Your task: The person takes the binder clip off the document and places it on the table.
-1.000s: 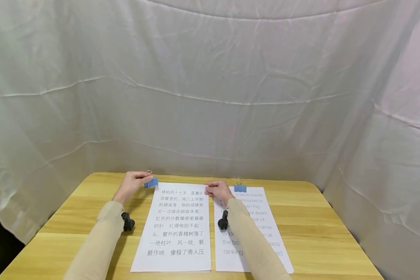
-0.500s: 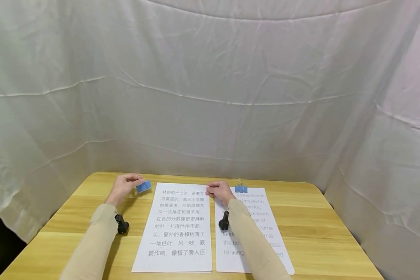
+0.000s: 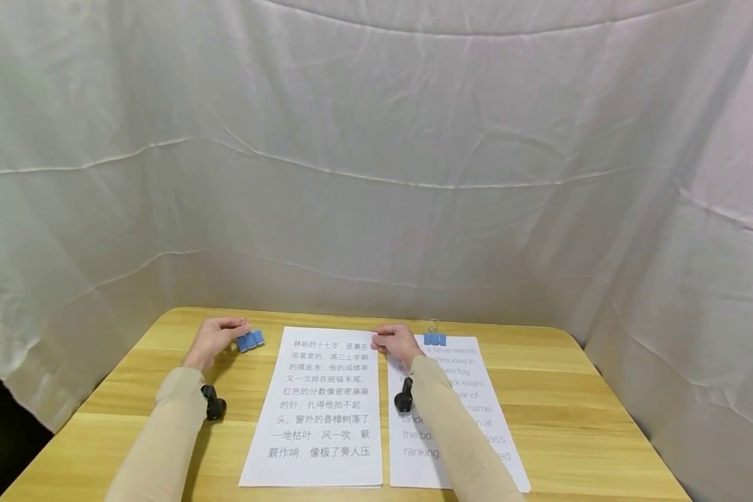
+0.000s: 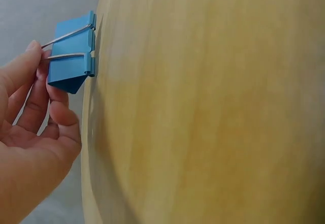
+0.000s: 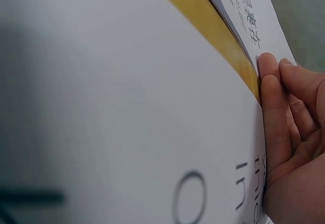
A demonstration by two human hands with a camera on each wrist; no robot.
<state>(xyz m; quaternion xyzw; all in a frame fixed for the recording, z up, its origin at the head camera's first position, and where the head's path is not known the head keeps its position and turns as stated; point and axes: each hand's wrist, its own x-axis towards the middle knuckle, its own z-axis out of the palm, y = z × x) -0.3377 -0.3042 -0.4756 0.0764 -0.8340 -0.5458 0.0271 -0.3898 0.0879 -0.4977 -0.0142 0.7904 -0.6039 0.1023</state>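
Note:
In the head view my left hand (image 3: 210, 341) pinches a blue binder clip (image 3: 251, 340) over the table's far left part. The left wrist view shows the thumb on the wire handle (image 4: 68, 56) and the fingers behind the clip's blue body (image 4: 71, 43), with no paper in its mouth. My right hand (image 3: 398, 343) grips the far right corner of a stack of paper with printed Chinese text (image 3: 320, 404), fingertips right at its edges in the right wrist view. Its wrist and sleeve cover part of the English-text paper stack (image 3: 427, 470), which carries another blue binder clip (image 3: 435, 339) at its top edge.
The two paper stacks lie side by side with a narrow strip of wood between them. A light wooden table (image 3: 558, 418) carries everything. Grey-white curtains (image 3: 376, 160) hang behind and at both sides. A black wrist camera (image 3: 213, 403) sits on the left sleeve.
My left hand has moved left, away from the Chinese-text stack, and slightly toward me, turning the binder clip with it. The right hand stays at the stack's corner.

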